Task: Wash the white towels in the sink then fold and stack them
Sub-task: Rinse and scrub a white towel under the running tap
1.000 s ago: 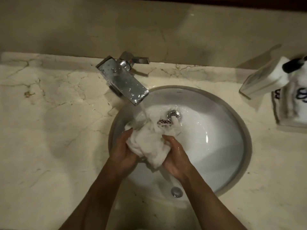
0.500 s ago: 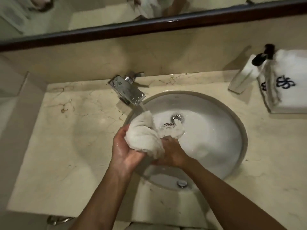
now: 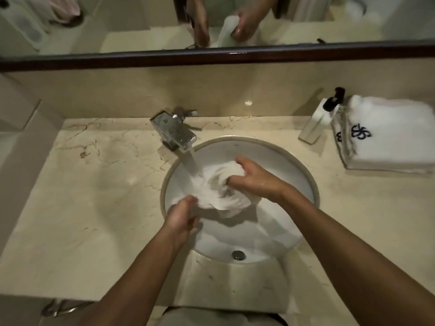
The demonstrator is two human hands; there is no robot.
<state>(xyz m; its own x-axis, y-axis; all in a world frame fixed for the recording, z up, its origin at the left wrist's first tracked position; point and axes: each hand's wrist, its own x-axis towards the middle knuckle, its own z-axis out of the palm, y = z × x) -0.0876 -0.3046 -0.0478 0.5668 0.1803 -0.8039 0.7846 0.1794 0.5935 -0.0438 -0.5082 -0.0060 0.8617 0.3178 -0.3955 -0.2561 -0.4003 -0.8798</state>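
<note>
wash | right hand (image 3: pixel 255 178), left hand (image 3: pixel 180 216) both gripping towel (image 3: pixel 219 189) ends, wringing under tap (image 3: pixel 175 134) stream so runoff is draining into sink (image 3: pixel 303 175)

A dim, warm yellowish light is cast over the cream veined marble countertop (image 3: pixel 98 184), with a broad soft shadow spread left of the round white ceramic sink (image 3: pixel 294 165). A small bright glare spot is seen on the beige backsplash wall (image 3: pixel 248 103), and highlights on the chrome square tap (image 3: pixel 175 132). The left hand (image 3: pixel 181 217) is smeared by motion blur. Straight lines are bowed by wide-angle distortion toward the edges, where brightness falls off
</note>
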